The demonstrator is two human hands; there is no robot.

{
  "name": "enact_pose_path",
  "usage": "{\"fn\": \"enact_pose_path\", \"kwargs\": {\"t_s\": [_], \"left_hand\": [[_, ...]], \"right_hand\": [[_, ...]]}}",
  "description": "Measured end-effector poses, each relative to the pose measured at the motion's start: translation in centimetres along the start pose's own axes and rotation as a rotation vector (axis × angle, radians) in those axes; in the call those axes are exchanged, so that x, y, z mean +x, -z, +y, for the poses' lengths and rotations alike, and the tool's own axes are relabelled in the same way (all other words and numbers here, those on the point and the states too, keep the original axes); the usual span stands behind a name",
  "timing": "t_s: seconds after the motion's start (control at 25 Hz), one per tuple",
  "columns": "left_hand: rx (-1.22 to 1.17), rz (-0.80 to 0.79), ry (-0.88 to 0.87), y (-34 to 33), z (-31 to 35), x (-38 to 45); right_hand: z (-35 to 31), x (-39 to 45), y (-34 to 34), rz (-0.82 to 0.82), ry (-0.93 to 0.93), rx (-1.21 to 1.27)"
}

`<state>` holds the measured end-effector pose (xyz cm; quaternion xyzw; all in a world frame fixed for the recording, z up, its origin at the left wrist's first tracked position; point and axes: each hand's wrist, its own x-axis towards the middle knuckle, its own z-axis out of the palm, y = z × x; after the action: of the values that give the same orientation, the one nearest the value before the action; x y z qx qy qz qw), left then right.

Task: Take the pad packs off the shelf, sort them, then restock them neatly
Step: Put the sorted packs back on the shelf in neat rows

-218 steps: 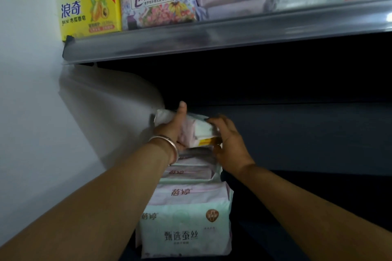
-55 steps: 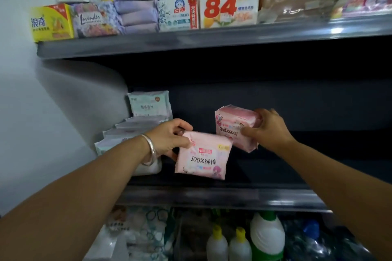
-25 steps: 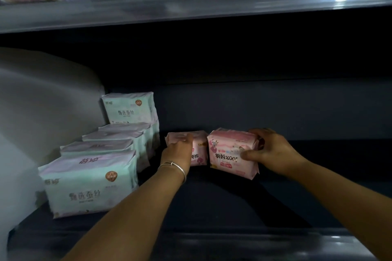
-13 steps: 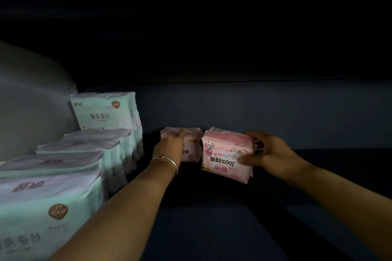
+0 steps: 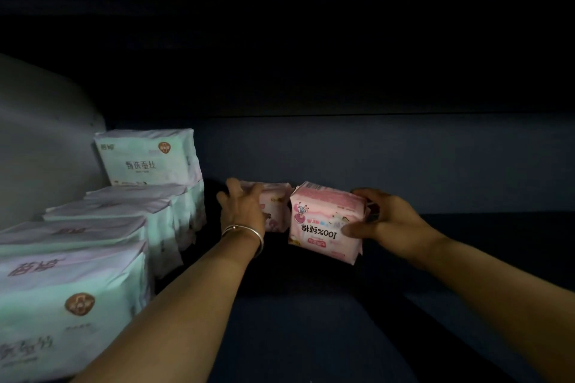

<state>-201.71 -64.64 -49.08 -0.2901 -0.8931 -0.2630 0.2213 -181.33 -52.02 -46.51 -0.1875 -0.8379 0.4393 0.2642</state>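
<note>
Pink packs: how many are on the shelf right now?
2. One pink pack stands at the back under the left hand; the other is beside it, gripped by the right hand. More may hide behind.

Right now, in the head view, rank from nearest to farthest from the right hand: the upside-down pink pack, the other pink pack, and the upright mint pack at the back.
1. Upside-down pink pack: in the right hand's grip.
2. Other pink pack: just to its left, under the left hand.
3. Upright mint pack: far left, on the mint row.
</note>
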Motion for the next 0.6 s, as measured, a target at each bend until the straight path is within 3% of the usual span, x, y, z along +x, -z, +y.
{"fn": "enact_pose_path", "kwargs": {"t_s": [0.6], "left_hand": [[-0.075,-0.033,-0.032,-0.05,0.87,-0.73]], "right_hand": [[-0.42,0.07,-1.07,-0.012,-0.034,0.072]]}}
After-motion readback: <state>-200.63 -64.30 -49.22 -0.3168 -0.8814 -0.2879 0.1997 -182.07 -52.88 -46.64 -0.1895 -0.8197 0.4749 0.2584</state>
